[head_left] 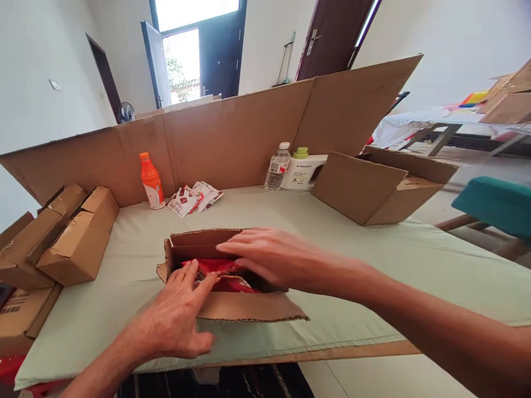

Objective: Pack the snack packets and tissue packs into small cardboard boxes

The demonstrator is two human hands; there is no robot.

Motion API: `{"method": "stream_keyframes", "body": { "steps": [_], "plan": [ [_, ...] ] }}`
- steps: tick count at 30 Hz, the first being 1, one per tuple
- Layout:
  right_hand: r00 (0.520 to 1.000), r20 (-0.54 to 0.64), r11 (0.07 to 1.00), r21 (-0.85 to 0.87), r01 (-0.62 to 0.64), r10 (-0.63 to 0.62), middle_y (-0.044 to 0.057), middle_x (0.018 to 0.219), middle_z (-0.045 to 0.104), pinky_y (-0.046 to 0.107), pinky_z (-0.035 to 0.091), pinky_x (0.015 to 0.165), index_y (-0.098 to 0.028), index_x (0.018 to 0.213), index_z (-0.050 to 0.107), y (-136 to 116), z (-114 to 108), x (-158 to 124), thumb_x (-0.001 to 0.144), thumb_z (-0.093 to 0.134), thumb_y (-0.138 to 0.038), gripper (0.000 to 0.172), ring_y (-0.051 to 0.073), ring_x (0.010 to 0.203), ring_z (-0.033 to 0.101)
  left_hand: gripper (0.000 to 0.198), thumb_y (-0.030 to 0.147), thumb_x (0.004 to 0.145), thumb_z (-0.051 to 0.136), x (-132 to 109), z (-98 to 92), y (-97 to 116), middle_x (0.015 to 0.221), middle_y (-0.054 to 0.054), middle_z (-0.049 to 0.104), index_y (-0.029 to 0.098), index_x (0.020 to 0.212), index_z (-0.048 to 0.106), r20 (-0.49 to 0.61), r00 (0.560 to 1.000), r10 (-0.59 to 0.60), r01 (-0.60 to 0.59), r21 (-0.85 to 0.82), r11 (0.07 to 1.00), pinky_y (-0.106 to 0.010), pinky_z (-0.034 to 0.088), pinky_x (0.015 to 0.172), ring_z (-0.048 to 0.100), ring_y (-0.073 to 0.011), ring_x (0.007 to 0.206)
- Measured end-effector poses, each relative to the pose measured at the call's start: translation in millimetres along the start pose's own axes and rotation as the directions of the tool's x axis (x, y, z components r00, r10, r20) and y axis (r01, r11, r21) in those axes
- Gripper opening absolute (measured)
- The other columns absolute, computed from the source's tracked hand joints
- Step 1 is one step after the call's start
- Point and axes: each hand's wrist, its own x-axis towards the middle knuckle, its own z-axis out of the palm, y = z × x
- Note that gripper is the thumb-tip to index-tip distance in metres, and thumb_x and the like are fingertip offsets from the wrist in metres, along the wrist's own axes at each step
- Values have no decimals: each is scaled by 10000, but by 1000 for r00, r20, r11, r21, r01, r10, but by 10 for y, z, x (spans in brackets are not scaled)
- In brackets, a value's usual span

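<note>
I watch the left hand (178, 309), fingers spread over red patterned packaging (232, 284) | right hand (276, 257) blurred, fingers straight and close together above the open brown cardboard box (253, 307) | packaging lies inside that box, which stands on pale green cloth (348, 309)

brown box (253, 307), red packaging (233, 284), pale green cloth (136, 243); orange bottle (151, 179), green-capped white jug (297, 174)

Under my left hand (178, 309), mid-frame, I see an open box (257, 307) of matt brown cardboard, its cut edges rough and corrugated. The tablecloth (332, 237) beneath is matt green fabric, lightly creased. At left of centre, the orange bottle (151, 178) looks like smooth plastic; just right of upper centre, the water bottle (274, 181) is clear, shiny plastic and the white jug (293, 181) smooth, opaque plastic
</note>
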Motion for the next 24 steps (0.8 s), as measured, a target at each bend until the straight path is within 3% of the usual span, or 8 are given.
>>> {"method": "stream_keyframes", "body": {
  "steps": [2, 4, 6, 9, 14, 17, 20, 24],
  "plan": [
    [951, -283, 992, 58, -112, 124, 79, 1145, 763, 381, 553, 925, -237, 1224, 694, 113, -21, -307, 1029, 461, -277, 307, 239, 1027, 716, 1008, 255, 672, 726, 25, 7, -13, 1643, -298, 255, 116, 1580, 310, -15, 1000, -23, 23, 16, 1000, -689, 259, 1196, 206, -508, 1532],
    [878, -409, 969, 123, -216, 248, 84, 1166, 756, 401, 572, 929, -247, 1206, 701, 216, 46, -558, 1042, 444, -366, 327, 249, 1043, 717, 995, 259, 652, 742, 79, 23, -24, 1581, -309, 365, 102, 1555, 357, -35, 999, -39, 41, 44, 998, -720, 274, 1169, 291, -538, 1488],
    [851, -407, 942, 191, -277, 333, 99, 1222, 739, 422, 587, 939, -244, 1220, 700, 272, 180, -711, 1037, 453, -435, 362, 264, 1081, 713, 957, 256, 648, 746, 140, 43, -34, 1470, -289, 505, 121, 1532, 406, -50, 997, -51, 55, 68, 996, -721, 336, 1125, 436, -529, 1397],
    [881, -330, 926, 284, -249, 339, 121, 1339, 690, 442, 576, 998, -223, 1314, 660, 261, 416, -744, 1042, 440, -455, 420, 270, 1206, 668, 959, 243, 661, 745, 184, 70, -32, 1362, -258, 601, 159, 1549, 391, -20, 998, -54, 55, 72, 996, -699, 429, 1050, 556, -494, 1287],
    [948, -268, 943, 324, -79, 172, 119, 1253, 733, 451, 581, 984, -198, 1209, 713, 175, 675, -562, 1048, 431, -360, 362, 264, 1175, 676, 889, 206, 729, 726, -39, 87, 68, 1561, -234, 464, 172, 1549, 384, -117, 991, 60, -51, 74, 996, -634, 430, 1130, 466, -434, 1427],
    [951, -266, 929, 366, -53, 159, 117, 1251, 732, 456, 581, 978, -208, 1164, 732, 174, 733, -533, 1048, 424, -324, 349, 263, 1173, 676, 784, 212, 837, 665, -293, 109, 48, 1603, -129, 444, 281, 1552, 352, -410, 897, 164, -135, 98, 986, -531, 474, 1144, 447, -327, 1468],
    [943, -274, 899, 435, -53, 189, 111, 1295, 716, 447, 573, 1005, -230, 1209, 722, 205, 777, -582, 1043, 457, -331, 329, 255, 1211, 662, 725, 254, 907, 601, -454, 211, -138, 1582, -117, 468, 301, 1571, 312, -667, 743, 50, -26, 47, 999, -503, 507, 1117, 481, -305, 1444],
    [905, -361, 891, 452, -43, 226, 88, 1318, 709, 432, 579, 1010, -257, 1256, 695, 242, 860, -615, 1026, 511, -316, 301, 243, 1233, 655, 713, 260, 900, 615, -384, 436, -419, 1523, -121, 537, 283, 1559, 344, -715, 691, -109, 45, -108, 993, -480, 539, 1080, 554, -305, 1380]
  ]
}}
